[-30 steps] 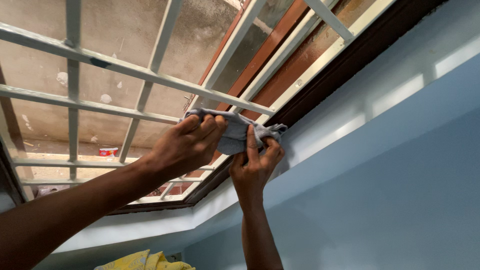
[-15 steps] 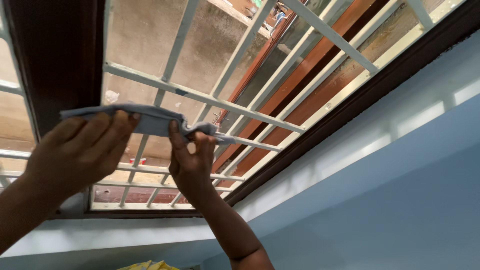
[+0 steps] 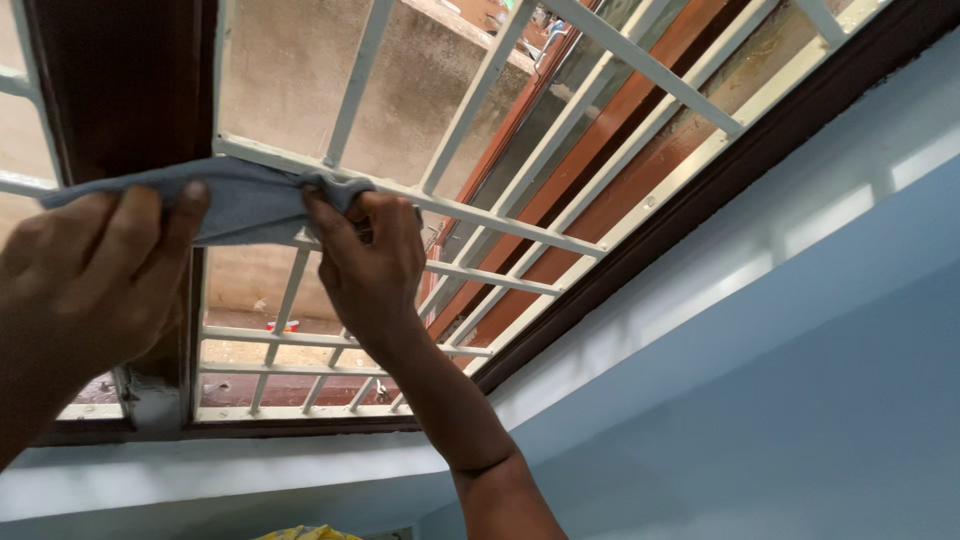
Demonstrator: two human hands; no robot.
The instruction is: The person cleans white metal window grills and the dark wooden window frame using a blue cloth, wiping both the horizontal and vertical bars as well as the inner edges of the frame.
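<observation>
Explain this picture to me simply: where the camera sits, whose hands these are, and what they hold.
The camera is worn on a person's head and is tilted up at a window. Both hands are that person's own. The left hand and the right hand each grip one end of a grey cloth, stretched between them against a white metal window grille. A dark brown wooden frame runs down behind the cloth. Below and to the right is a pale blue wall.

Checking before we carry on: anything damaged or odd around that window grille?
Nothing broken. The white grille bars look straight and whole. The outside wall is stained and blotchy. Both hands, left and right, stretch the grey cloth along a bar.
</observation>
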